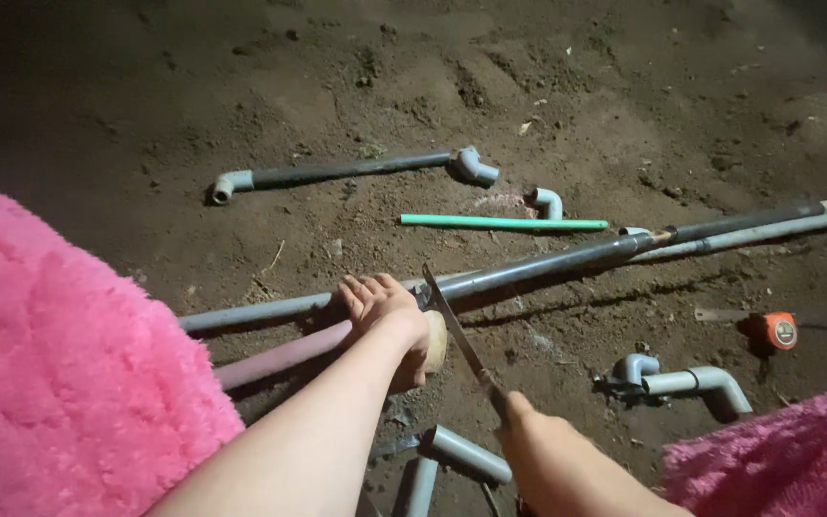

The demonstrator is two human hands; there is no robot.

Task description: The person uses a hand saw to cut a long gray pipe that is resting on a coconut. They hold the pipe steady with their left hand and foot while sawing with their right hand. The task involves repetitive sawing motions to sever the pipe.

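Note:
My left hand grips a long dark grey pipe that runs from the left to the upper right above the dirt ground. My right hand holds the handle of a thin saw blade, whose edge rests across the pipe just right of my left fingers. Under my left wrist lies a pale pinkish pipe with a light round end. Both forearms reach in from the bottom.
On the dirt lie a grey pipe with elbow fittings, a green rod, a small elbow, an elbow piece, short grey offcuts and an orange tape measure. Pink fluffy fabric fills the lower left and right corners.

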